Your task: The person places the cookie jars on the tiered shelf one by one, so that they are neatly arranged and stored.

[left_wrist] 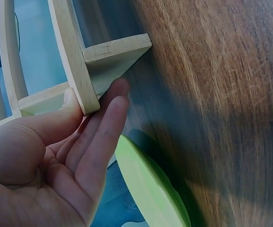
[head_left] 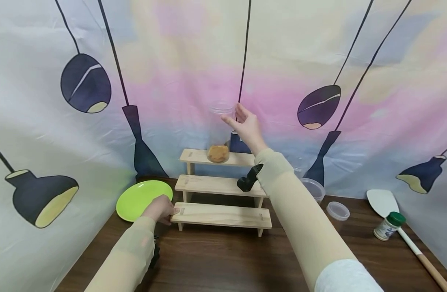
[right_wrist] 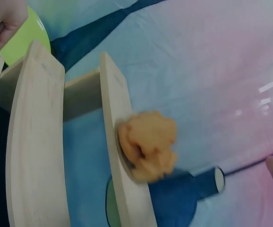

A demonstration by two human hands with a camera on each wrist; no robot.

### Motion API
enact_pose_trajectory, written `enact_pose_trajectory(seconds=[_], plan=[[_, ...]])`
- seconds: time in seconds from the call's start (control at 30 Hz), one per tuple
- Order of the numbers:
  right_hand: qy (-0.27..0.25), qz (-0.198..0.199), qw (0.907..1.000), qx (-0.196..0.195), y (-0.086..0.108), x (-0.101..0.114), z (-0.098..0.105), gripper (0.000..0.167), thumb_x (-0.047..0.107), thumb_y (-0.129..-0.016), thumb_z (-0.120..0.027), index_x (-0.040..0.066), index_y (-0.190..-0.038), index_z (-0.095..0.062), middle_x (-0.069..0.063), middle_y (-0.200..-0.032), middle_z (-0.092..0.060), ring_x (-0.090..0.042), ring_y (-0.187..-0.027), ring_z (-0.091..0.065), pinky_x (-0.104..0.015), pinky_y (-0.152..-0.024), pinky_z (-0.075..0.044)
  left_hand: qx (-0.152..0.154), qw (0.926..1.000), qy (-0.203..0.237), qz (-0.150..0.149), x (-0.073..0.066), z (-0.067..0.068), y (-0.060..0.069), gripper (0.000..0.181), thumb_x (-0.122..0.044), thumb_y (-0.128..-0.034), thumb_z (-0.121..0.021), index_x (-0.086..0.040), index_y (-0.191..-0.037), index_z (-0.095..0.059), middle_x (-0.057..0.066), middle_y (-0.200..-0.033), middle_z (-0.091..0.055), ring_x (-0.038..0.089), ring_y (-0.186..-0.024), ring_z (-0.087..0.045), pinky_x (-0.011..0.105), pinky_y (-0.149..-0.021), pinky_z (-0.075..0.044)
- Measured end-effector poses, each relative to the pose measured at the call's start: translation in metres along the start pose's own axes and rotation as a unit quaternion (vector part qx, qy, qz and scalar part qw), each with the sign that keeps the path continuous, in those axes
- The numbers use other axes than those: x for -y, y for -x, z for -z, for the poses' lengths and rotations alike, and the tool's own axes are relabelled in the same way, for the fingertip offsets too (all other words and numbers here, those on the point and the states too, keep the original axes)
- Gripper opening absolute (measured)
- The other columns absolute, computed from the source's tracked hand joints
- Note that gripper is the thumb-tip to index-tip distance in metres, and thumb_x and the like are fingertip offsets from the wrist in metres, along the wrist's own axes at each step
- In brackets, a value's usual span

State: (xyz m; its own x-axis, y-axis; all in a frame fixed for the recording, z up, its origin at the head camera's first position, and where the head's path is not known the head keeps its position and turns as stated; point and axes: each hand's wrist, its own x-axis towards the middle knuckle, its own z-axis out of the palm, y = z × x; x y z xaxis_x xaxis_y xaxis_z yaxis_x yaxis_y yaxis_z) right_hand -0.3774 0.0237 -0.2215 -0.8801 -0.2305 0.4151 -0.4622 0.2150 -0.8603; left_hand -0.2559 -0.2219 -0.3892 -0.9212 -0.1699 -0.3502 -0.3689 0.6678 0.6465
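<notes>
Clear jar [head_left: 219,133] standing on the top tier [head_left: 241,159] of the wooden rack [head_left: 214,185]
My left hand [head_left: 159,209] pinches the lowest tier [head_left: 223,215] at its end, probably for steadiness; my right hand [head_left: 247,126], thumb and fingers parted, is near the rim, contact unclear.

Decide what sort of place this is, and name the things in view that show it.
Probably a staged tabletop set: a lamp-patterned backdrop stands behind a dark wood-grain table bearing a three-tier wooden stand.
</notes>
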Motion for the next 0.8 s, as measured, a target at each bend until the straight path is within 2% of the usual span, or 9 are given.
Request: enact_pose_trajectory(seconds=[0.2,0.43,0.6,0.7,0.8], plan=[[-0.009,0.027,0.9995,-0.015,0.009,0.000,0.030,0.079,0.036,-0.084,-0.072,0.011,-0.147,-0.034,-0.006,-0.148,-0.040,-0.015,-0.132,-0.043,-0.025,-0.105,-0.040,0.007,1.0000,-0.005,-0.003,0.000,0.001,-0.001,0.024,-0.008,-0.0924,-0.061,0.015,-0.095,-0.061,0.019,-0.077,-0.063,0.023,-0.066,-0.065,0.035,-0.061,-0.059],[-0.015,0.038,0.9991,-0.007,0.024,-0.002,0.072,0.071,0.025,-0.085,-0.072,0.009,-0.145,-0.038,-0.010,-0.145,-0.044,-0.019,-0.131,-0.045,-0.031,-0.107,-0.039,0.019,0.9998,-0.003,0.001,-0.003,0.004,-0.002,0.025,-0.007,-0.0929,-0.060,0.017,-0.098,-0.060,0.021,-0.079,-0.063,0.025,-0.069,-0.065,0.038,-0.064,-0.060],[-0.034,0.021,0.9991,0.011,0.037,-0.012,0.102,0.065,0.018,-0.088,-0.068,0.008,-0.145,-0.037,-0.012,-0.145,-0.043,-0.023,-0.132,-0.043,-0.036,-0.109,-0.037,0.019,0.9998,-0.005,-0.002,0.001,0.009,-0.003,0.027,-0.006,-0.0933,-0.058,0.019,-0.101,-0.058,0.022,-0.081,-0.063,0.025,-0.070,-0.065,0.040,-0.067,-0.059],[-0.012,0.004,0.9997,0.023,0.046,-0.023,0.122,0.065,0.023,-0.089,-0.067,0.010,-0.146,-0.037,-0.010,-0.147,-0.041,-0.021,-0.135,-0.040,-0.037,-0.111,-0.034,0.018,0.9998,-0.009,-0.005,0.005,0.013,-0.003,0.028,-0.006,-0.0934,-0.058,0.020,-0.103,-0.057,0.022,-0.081,-0.063,0.024,-0.069,-0.064,0.040,-0.067,-0.059],[0.033,-0.009,0.9990,0.029,0.053,-0.038,0.142,0.067,0.031,-0.089,-0.067,0.013,-0.146,-0.037,-0.008,-0.148,-0.040,-0.020,-0.135,-0.040,-0.038,-0.111,-0.034,0.018,0.9998,-0.009,-0.002,0.010,0.015,-0.003,0.027,-0.006,-0.0932,-0.058,0.020,-0.103,-0.057,0.020,-0.080,-0.063,0.023,-0.068,-0.064,0.039,-0.066,-0.059]])
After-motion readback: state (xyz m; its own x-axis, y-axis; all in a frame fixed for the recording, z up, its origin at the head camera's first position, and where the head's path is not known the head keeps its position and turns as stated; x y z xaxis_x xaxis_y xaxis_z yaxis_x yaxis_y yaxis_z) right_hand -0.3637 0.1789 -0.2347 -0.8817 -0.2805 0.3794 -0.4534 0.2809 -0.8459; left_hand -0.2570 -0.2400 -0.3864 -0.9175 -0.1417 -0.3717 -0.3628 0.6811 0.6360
